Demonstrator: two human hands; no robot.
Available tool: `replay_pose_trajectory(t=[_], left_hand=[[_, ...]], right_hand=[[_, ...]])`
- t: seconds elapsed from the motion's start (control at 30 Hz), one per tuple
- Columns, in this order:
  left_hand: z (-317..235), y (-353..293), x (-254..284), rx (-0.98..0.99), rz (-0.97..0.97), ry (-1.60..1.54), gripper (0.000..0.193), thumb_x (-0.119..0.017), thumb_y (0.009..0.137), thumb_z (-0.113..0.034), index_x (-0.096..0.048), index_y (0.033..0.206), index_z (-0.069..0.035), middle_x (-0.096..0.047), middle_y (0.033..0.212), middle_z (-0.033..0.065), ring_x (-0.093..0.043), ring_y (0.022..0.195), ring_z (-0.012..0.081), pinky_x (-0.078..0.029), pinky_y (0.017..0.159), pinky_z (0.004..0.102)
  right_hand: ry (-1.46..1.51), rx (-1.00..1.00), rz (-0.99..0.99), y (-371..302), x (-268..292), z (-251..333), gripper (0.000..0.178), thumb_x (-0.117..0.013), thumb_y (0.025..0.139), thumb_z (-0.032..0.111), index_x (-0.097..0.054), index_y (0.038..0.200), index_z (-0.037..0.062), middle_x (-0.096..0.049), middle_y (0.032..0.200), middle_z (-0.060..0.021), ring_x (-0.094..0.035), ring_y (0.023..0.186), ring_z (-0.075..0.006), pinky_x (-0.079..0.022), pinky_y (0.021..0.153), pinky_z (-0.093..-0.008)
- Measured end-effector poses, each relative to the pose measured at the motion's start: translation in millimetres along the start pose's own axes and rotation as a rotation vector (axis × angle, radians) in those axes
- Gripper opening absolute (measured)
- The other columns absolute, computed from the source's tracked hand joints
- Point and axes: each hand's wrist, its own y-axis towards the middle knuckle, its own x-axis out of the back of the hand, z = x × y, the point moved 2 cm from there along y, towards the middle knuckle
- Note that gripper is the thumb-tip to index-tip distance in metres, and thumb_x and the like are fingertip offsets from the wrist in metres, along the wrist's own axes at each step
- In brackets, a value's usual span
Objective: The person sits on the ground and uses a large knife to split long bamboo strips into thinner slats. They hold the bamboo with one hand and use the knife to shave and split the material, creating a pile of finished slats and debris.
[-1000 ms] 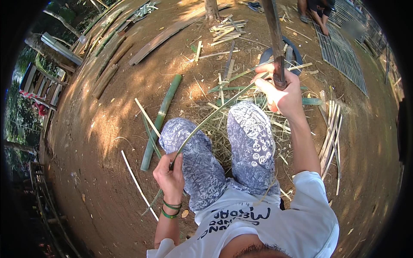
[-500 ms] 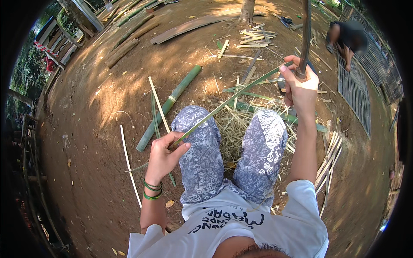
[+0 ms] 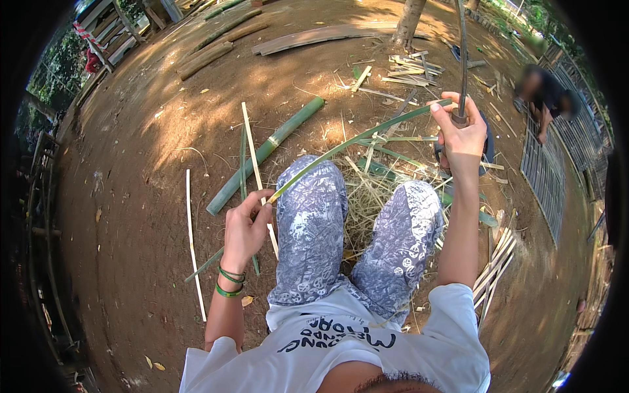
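A long green bamboo strip [image 3: 354, 141] stretches on a slant over my knees, bowed slightly upward. Its near end is pinched between thumb and fingers of my left hand [image 3: 246, 226]. At the far end, the fingertips of my right hand [image 3: 462, 134] grip the same strip. That hand also holds a long-bladed knife [image 3: 463, 59], its dark blade standing upward from the fist; the handle is mostly covered by my palm. Below the strip, thin shavings [image 3: 367, 206] lie heaped between and beyond my knees.
A thick green bamboo pole [image 3: 265, 154] lies on the dirt at left. Pale split strips [image 3: 495, 268] are piled at right, with more [image 3: 413, 69] near a tree trunk [image 3: 407, 26]. Another person [image 3: 547, 95] bends over slatted bamboo panels [image 3: 544, 177] at far right.
The strip has gone from nearly straight to bowed upward. My left hand has risen slightly, and its fingers now pinch the strip's end. The whole view has shifted a little.
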Motion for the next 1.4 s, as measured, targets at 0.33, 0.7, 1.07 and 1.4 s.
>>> replay_pose_trajectory(t=[0.33,0.7,1.07,1.4], left_hand=[[-36,-24,-63,0.137,0.47,-0.477,0.03,-0.059,0.101,-0.014,-0.063,0.128,-0.001,-0.049,0.063,-0.0034,-0.047,0.044,0.0043,-0.035,0.042,0.0211],[-56,-9,-177,0.535,0.879,-0.868,0.017,-0.049,0.101,-0.01,-0.061,0.105,0.001,-0.047,0.07,-0.0026,-0.039,0.054,0.0051,-0.032,0.05,0.0205],[-52,-26,-177,0.423,0.845,-0.62,0.024,-0.049,0.106,-0.016,-0.065,0.119,-0.002,-0.044,0.068,-0.006,-0.034,0.055,0.0022,-0.027,0.049,0.0199],[-35,-55,-128,0.405,0.867,-0.462,0.027,-0.048,0.106,-0.014,-0.064,0.124,-0.001,-0.043,0.068,-0.0074,-0.036,0.058,0.0018,-0.03,0.051,0.0202]], right_hand=[[-0.153,-0.1,-0.245,-23,71,11,0.046,-0.065,0.097,0.036,-0.065,0.125,0.0,-0.058,0.06,0.0008,-0.044,0.046,-0.004,-0.034,0.044,-0.0232],[-0.733,-0.164,0.502,-175,63,-65,0.07,-0.066,0.09,0.053,-0.054,0.138,0.0033,-0.059,0.054,-0.0189,-0.063,0.053,-0.04,-0.05,0.054,-0.0487],[-0.746,-0.102,0.375,-189,62,-94,0.078,-0.066,0.091,0.05,-0.038,0.15,0.0077,-0.06,0.055,-0.0179,-0.062,0.05,-0.0403,-0.049,0.05,-0.0478],[-0.852,-0.145,0.39,-196,63,-86,0.079,-0.064,0.093,0.049,-0.032,0.153,0.0091,-0.059,0.055,-0.0181,-0.062,0.05,-0.0393,-0.047,0.048,-0.0483]])
